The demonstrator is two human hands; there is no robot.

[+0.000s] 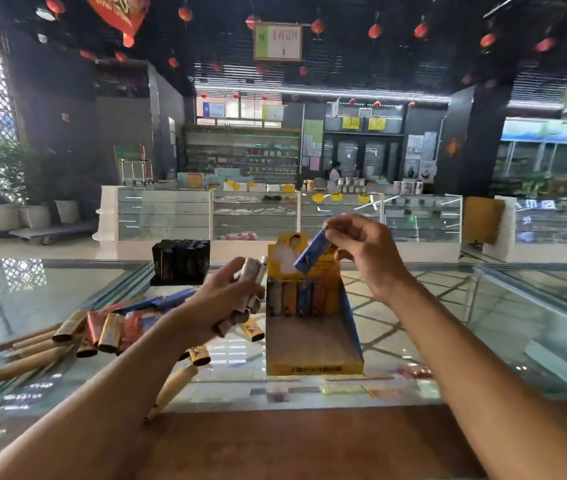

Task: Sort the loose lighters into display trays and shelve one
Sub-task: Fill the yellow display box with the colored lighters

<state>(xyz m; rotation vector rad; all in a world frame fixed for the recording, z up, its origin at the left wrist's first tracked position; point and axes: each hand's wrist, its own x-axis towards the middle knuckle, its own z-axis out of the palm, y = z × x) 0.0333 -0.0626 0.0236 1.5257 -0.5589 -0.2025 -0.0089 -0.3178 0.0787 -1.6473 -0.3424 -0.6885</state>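
Loose lighters were scattered lower left on the glass counter. At centre, a bundle of lighters was gripped in the left hand; a blue lighter was pinched by the right hand above the part-filled yellow tray. The crowded bundle could be spilled if that grip slackened. Beyond, a black tray was seen.

Single cam, head-worn, wide-angle, facing fwd and a bit down. The display tray sits approx. centre frame, close, w/in arm's reach; glass counter spreads left and right of the tray, edges bent by the lens. Beyond the tray the view runs far across the shop to wall shelving.
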